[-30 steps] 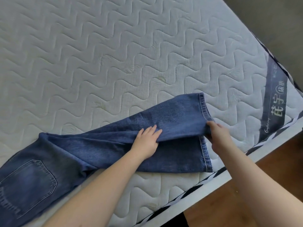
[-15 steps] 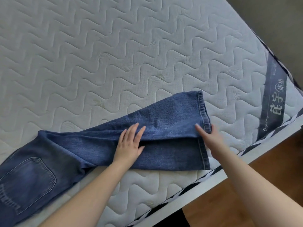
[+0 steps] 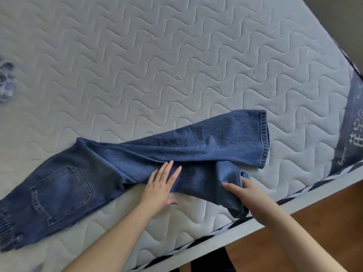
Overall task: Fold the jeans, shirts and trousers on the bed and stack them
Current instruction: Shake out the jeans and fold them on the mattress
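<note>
While the jeans point(image 3: 176, 152) lie lengthwise near the bed point(image 3: 176, 55) edge, left hand point(image 3: 159, 189) presses flat, fingers straight; right hand point(image 3: 249, 193) pinches the lower leg's cuff. Leg alignment underway; next, match hems squarely.

One pair of blue jeans point(image 3: 157, 154) with one back pocket point(image 3: 60, 193) showing, two bare hands, left point(image 3: 159, 187) and right point(image 3: 249, 195), one quilted mattress point(image 3: 176, 55), one patterned cloth point(image 3: 5, 83) at left edge
</note>
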A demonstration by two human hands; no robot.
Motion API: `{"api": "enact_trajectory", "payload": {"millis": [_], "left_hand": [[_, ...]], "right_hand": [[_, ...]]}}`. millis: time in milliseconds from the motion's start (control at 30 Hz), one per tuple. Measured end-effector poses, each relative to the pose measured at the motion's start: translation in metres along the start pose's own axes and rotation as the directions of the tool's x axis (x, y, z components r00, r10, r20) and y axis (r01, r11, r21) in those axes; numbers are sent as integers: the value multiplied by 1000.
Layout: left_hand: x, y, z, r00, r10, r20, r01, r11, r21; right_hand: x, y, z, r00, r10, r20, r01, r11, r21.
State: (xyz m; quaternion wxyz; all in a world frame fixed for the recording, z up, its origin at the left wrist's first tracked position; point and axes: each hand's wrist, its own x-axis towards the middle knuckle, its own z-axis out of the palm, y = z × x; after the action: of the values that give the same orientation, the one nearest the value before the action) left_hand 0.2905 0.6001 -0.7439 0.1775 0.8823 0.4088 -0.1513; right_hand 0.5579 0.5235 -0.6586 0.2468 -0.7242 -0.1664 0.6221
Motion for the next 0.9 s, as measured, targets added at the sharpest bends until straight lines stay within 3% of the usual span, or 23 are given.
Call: {"api": "enact_trajectory", "payload": {"millis": [67,133,167,233,267,333,400,467,533,600,667,800,900], "left_hand": [[0,7,2,996,37,-81,-42,997,-62],[-1,15,0,987,44,-151,-82,963,-257],[-4,21,1,983,-27,-183,-48,919,-391],[-8,34,-8,938,-326,-120,135,660,-739],[-7,35,-13,884,-460,-88,184,515,-837],[-4,23,-36,780,-620,-86,170,343,-924],[-4,-8,-61,686,-716,-129,99,267,-959],[-12,-48,-79,592,-782,-196,83,301,-950],[-30,-85,-91,556,-807,-199,61,279,-958],[-52,-116,-96,510,-844,-165,-5,189,-982],[-74,-143,-94,431,-898,-91,-61,72,-996],[-127,-186,-59,210,-958,196,-249,-246,-937],[-170,-209,-18,93,-928,362,-328,-371,-869]], "right_hand": [[-19,-31,21,989,-106,108,99,993,67],[-31,-61,43,952,-214,220,193,975,111],[-34,-76,55,927,-264,267,238,963,129],[-35,-104,80,886,-341,316,300,938,172],[-33,-116,93,870,-371,325,325,927,190],[-27,-139,116,840,-424,338,365,903,227],[-18,-158,136,832,-441,336,376,895,242],[-7,-174,157,838,-443,319,404,896,184],[3,-187,183,844,-438,310,430,898,99],[7,-197,218,838,-438,326,453,891,32],[8,-200,261,821,-416,392,449,894,8],[7,-173,332,752,-328,572,429,902,-47],[18,-129,343,782,-247,572,430,879,-208]]}}
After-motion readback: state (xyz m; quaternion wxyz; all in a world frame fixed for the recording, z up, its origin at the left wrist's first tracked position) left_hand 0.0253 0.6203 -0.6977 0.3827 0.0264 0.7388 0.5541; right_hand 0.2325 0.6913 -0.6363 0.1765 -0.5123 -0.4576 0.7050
